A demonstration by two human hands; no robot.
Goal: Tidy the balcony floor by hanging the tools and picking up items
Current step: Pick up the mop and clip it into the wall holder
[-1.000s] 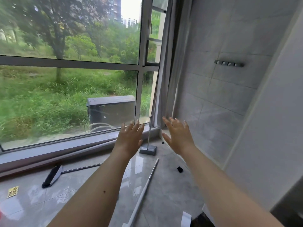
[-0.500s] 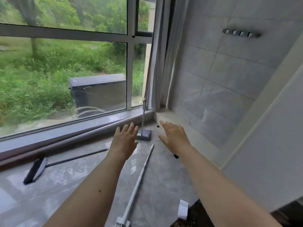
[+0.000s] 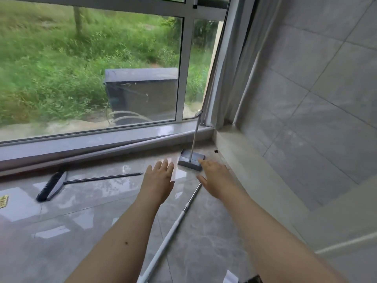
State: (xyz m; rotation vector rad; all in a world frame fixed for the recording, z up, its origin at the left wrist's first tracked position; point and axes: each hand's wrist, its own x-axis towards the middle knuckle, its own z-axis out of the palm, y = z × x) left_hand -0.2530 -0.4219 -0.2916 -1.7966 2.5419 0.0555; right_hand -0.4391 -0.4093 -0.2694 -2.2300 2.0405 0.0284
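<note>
Both my arms reach forward over the glossy grey floor. My left hand (image 3: 158, 180) is spread flat and holds nothing. My right hand (image 3: 216, 177) is also spread, just in front of a small grey mop (image 3: 190, 162) whose thin handle leans against the window frame in the corner. A long white pole (image 3: 175, 225) lies on the floor between my arms, running toward my right hand. A broom (image 3: 52, 185) with a dark brush head and a thin grey handle lies flat to the left, below the sill.
A window sill (image 3: 98, 137) runs across the far side, a grey tiled wall (image 3: 318, 88) stands on the right with a low ledge. A yellow scrap (image 3: 3, 200) lies at the left edge, a small dark bit (image 3: 215, 151) near the corner, a white paper (image 3: 230, 278) at the bottom.
My view has tilted down toward the floor, and the wall hook rail has left the frame. Both hands have come lower and closer to the small mop in the corner.
</note>
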